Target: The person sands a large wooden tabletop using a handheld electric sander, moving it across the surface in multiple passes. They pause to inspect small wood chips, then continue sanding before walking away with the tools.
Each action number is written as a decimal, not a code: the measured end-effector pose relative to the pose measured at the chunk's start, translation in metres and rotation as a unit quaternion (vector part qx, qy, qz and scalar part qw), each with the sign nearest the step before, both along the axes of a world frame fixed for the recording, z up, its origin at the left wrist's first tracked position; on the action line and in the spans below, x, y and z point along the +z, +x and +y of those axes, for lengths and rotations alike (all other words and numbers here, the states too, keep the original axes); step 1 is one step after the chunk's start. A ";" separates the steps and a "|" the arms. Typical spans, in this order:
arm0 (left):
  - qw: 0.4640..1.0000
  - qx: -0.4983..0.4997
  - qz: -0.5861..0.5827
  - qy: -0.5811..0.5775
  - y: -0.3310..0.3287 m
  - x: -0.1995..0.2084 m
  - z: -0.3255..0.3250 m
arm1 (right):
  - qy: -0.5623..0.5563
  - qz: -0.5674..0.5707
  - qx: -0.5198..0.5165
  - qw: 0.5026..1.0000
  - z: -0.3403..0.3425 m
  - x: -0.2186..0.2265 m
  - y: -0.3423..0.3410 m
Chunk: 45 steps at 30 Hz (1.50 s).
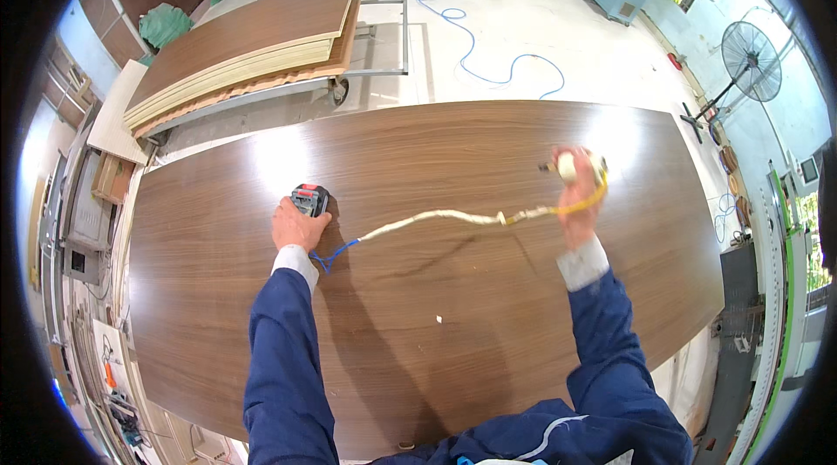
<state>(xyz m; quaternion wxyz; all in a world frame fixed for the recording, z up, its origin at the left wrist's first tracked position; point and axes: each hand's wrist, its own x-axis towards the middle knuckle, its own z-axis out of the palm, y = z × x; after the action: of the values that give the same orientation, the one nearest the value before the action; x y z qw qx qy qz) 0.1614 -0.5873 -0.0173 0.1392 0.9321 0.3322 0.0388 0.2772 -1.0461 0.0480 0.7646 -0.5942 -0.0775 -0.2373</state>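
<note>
My left hand [298, 225] is closed around a black and red power-tool battery [309, 199] on the left part of a brown wood-grain board [410, 334]. Blue wires [330, 257] come out by this hand and join a cable wrapped in whitish tape [427, 216], which arches across to the right. Its far end turns yellow and loops around my right hand [578, 195]. That hand, smeared by motion, grips a small cream-coloured handheld tool [571, 167] with a dark tip pointing left, held above the board. The tool's exact kind is unclear.
A small white scrap [438, 319] lies on the board. Beyond it, a wheeled metal cart [384, 73] carries stacked brown panels [253, 29]. A blue hose [471, 42] snakes over the pale floor. At the right stands a black fan [751, 61]; shelving lines the left.
</note>
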 end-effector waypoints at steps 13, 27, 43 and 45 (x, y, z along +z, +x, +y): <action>0.998 -0.038 0.042 -0.040 -0.157 -0.004 -0.145 | 0.050 0.135 -0.137 0.980 -0.205 0.021 -0.268; 0.997 -0.056 0.040 -0.022 -0.246 -0.007 -0.281 | -0.060 0.225 0.007 0.973 -0.297 -0.014 -0.374; 0.997 -0.038 0.068 0.027 -0.236 -0.002 -0.296 | -0.156 0.245 0.058 0.955 -0.305 -0.050 -0.380; 0.997 -0.036 0.071 0.023 -0.235 -0.003 -0.297 | -0.157 0.251 0.058 0.954 -0.305 -0.053 -0.378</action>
<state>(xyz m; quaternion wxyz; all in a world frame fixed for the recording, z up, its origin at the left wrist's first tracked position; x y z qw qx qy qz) -0.0740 -0.8838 -0.0199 0.0950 0.9468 0.3066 -0.0244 -0.1012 -1.3510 -0.0047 0.6689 -0.7416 0.0462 -0.0212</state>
